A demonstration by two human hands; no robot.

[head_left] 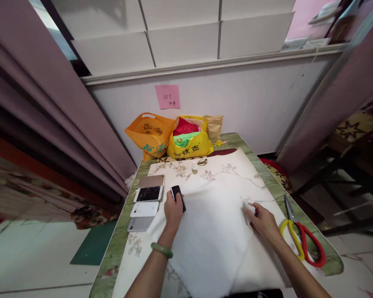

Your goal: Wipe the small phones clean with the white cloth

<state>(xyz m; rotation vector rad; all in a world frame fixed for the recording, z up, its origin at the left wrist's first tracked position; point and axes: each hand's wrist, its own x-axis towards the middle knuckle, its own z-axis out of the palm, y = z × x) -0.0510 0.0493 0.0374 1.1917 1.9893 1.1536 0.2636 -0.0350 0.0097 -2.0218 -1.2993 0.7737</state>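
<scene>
My left hand (173,209) is closed around a small black phone (178,198), its thumb lying on the top face. My right hand (265,223) pinches a small white wad (249,207), tissue or cotton, above the right part of the table. Between the two hands a large white sheet (214,236) lies spread over the floral cover. Left of my left hand, several phones lie in a column: a gold one (151,181), one with a dark screen (149,193), a white one (144,209) and a silver one (139,224).
Red-and-yellow-handled scissors (294,217) lie at the right edge. A small bottle (194,168) stands beyond the sheet. At the back are an orange bag (151,134), a yellow bag (189,145) with red and green contents, and a tan pouch (214,125) against the wall.
</scene>
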